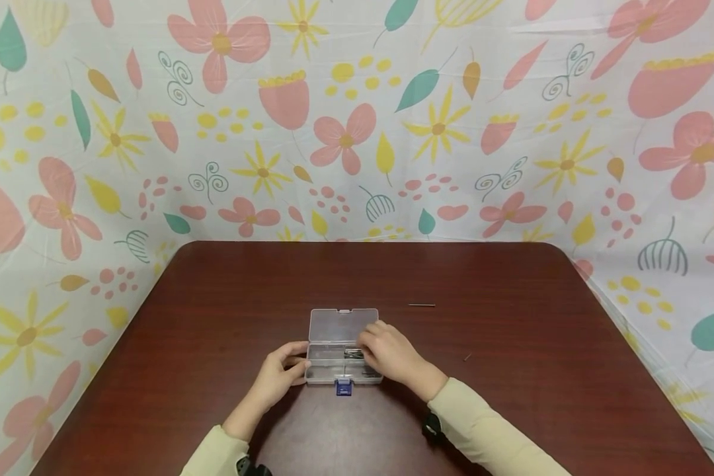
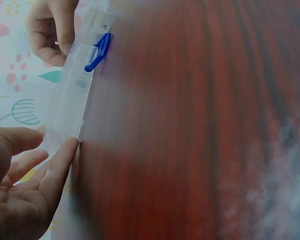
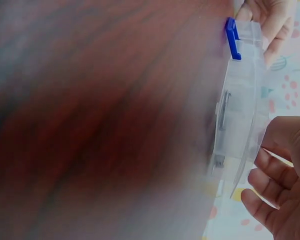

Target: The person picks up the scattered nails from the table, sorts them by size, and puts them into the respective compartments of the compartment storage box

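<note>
A clear plastic divided box [image 1: 326,372] lies on the table with its lid [image 1: 339,325] raised at the back and a blue latch [image 1: 344,387] at the front. Thin metal pins [image 1: 354,354] lie in its back right compartment, and a few more show in the front right one. The fingertips of my left hand [image 1: 282,373] touch the box's left end, thumb and fingers spread. My right hand [image 1: 391,352] reaches over the right end, its fingers bent at the back right compartment. Its fingertips are hidden behind the box wall in the right wrist view; I cannot tell whether they pinch a pin.
A long thin metal pin [image 1: 422,305] lies on the dark red-brown table [image 1: 244,284] behind and right of the box. A tiny thin piece [image 1: 467,357] lies farther right. A flower-patterned cloth [image 1: 345,198] hangs round the table's back and sides.
</note>
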Action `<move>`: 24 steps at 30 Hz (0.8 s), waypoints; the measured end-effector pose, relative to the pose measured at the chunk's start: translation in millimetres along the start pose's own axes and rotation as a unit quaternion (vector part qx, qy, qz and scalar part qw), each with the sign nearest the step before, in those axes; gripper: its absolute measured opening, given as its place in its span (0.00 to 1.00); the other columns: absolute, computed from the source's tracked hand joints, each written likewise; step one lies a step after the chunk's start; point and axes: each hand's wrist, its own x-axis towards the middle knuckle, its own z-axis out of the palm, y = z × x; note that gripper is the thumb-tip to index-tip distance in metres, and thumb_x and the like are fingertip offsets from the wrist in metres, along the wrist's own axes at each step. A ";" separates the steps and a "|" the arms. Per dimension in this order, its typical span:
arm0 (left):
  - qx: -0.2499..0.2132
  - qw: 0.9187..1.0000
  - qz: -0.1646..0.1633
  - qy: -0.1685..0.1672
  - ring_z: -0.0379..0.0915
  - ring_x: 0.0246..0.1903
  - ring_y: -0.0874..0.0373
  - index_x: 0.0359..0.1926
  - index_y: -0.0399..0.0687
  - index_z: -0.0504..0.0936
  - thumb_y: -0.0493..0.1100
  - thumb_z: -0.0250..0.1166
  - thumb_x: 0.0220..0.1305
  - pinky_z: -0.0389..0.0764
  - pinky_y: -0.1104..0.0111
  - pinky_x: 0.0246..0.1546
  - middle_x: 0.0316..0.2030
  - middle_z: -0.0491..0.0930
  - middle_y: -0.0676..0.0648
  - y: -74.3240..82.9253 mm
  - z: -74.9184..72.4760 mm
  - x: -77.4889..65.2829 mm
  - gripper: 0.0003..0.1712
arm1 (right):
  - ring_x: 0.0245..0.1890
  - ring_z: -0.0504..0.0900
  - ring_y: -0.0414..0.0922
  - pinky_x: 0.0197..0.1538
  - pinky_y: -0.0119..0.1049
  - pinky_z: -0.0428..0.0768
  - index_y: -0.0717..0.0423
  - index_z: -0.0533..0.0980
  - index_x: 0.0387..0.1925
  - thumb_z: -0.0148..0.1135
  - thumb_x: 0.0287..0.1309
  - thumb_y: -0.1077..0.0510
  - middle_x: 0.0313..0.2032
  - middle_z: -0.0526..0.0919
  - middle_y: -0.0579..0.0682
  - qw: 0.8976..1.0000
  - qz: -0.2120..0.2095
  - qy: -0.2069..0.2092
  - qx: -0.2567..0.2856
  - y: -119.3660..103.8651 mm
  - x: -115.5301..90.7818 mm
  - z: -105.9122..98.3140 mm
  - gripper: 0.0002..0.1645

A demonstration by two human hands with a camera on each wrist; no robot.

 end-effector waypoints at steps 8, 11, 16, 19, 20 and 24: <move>-0.003 1.000 -0.003 -0.002 0.76 0.46 0.44 0.58 0.28 0.71 0.28 0.59 0.63 0.86 0.64 0.36 0.56 0.72 0.29 -0.4 -1.0 -0.5 0.22 | 0.32 0.74 0.44 0.34 0.36 0.75 0.54 0.80 0.32 0.66 0.47 0.65 0.30 0.79 0.47 1.000 0.022 0.001 -0.021 12.3 -6.6 -10.1 0.07; -0.005 1.000 -0.001 -0.006 0.77 0.45 0.44 0.58 0.27 0.71 0.28 0.59 0.63 0.86 0.64 0.36 0.56 0.71 0.28 -0.7 -1.9 0.5 0.22 | 0.32 0.74 0.45 0.35 0.37 0.76 0.55 0.80 0.33 0.66 0.48 0.64 0.30 0.80 0.47 0.998 0.047 -0.004 -0.030 20.6 -8.1 -13.9 0.07; -0.006 1.000 0.002 -0.008 0.77 0.43 0.45 0.58 0.27 0.70 0.27 0.59 0.62 0.86 0.64 0.36 0.55 0.72 0.28 -1.6 -2.8 1.0 0.22 | 0.32 0.75 0.47 0.35 0.40 0.77 0.56 0.80 0.32 0.70 0.44 0.65 0.30 0.80 0.48 0.995 0.094 0.003 -0.037 35.0 -9.8 -20.0 0.10; -0.006 1.000 0.001 -0.011 0.77 0.44 0.45 0.58 0.27 0.70 0.28 0.58 0.63 0.86 0.64 0.37 0.56 0.71 0.28 -1.8 -2.8 1.3 0.22 | 0.32 0.76 0.49 0.34 0.42 0.78 0.56 0.79 0.32 0.71 0.43 0.65 0.29 0.79 0.49 0.991 0.123 0.007 -0.044 43.7 -10.8 -23.9 0.11; -0.005 1.000 0.001 -0.012 0.77 0.44 0.45 0.58 0.27 0.70 0.28 0.58 0.63 0.86 0.65 0.37 0.55 0.71 0.28 -1.8 -2.9 1.4 0.22 | 0.33 0.76 0.50 0.34 0.42 0.78 0.57 0.79 0.32 0.71 0.44 0.65 0.29 0.79 0.50 0.990 0.131 0.006 -0.046 46.8 -10.9 -24.9 0.11; -0.011 1.000 -0.005 -0.014 0.77 0.43 0.45 0.59 0.27 0.70 0.28 0.58 0.63 0.86 0.64 0.36 0.55 0.72 0.27 -1.6 -2.8 1.5 0.22 | 0.34 0.77 0.52 0.35 0.44 0.79 0.60 0.79 0.34 0.69 0.46 0.66 0.31 0.79 0.52 0.986 0.161 -0.007 -0.048 61.2 -12.3 -26.6 0.11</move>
